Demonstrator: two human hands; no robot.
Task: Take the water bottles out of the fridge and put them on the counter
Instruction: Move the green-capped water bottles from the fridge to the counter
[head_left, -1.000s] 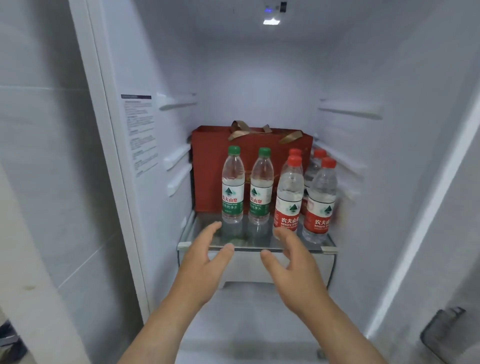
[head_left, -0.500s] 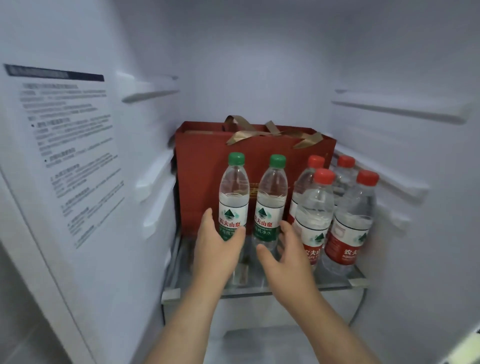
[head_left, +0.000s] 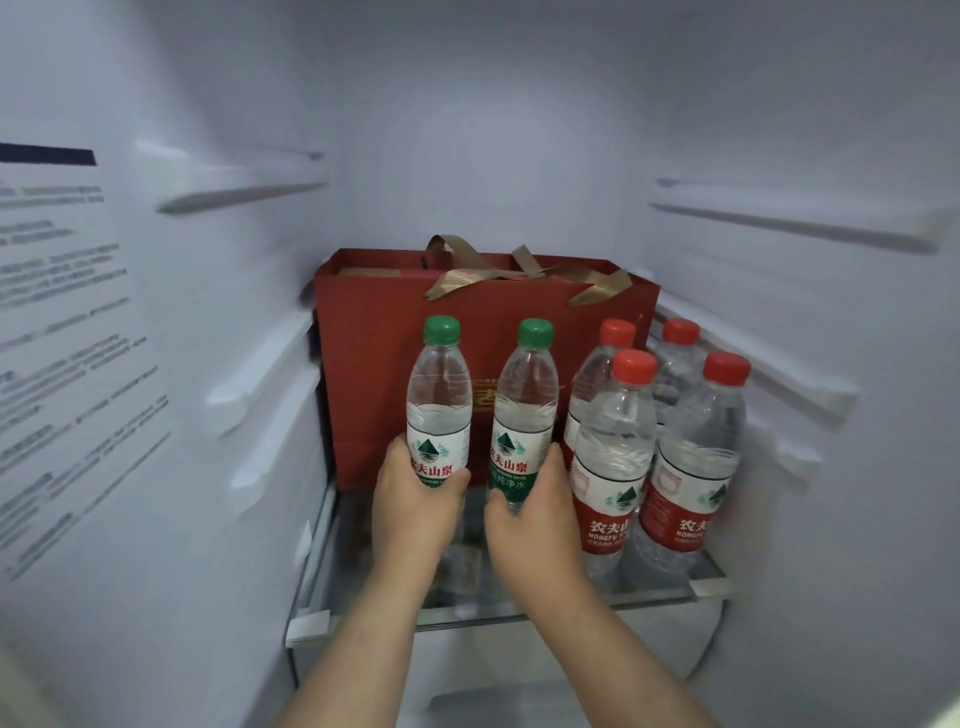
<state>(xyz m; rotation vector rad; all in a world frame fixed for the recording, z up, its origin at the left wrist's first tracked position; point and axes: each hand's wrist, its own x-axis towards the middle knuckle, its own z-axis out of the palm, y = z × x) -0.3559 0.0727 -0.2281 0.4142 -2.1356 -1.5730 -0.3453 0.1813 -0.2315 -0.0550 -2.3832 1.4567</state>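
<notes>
Inside the fridge, two green-capped water bottles stand side by side on the glass shelf. My left hand is wrapped around the lower half of the left green-capped bottle. My right hand grips the right green-capped bottle at its label. To the right stand several red-capped bottles: a front one, another at the far right, and two behind them, partly hidden. The bases of the held bottles are hidden by my hands.
A red paper gift bag with gold ribbon handles stands behind the bottles against the back wall. White shelf rails jut from both fridge side walls. A printed label covers the left wall.
My head and both hands moved deeper into the fridge. The hands went from open in front of the shelf to closed, one around each green-capped bottle.
</notes>
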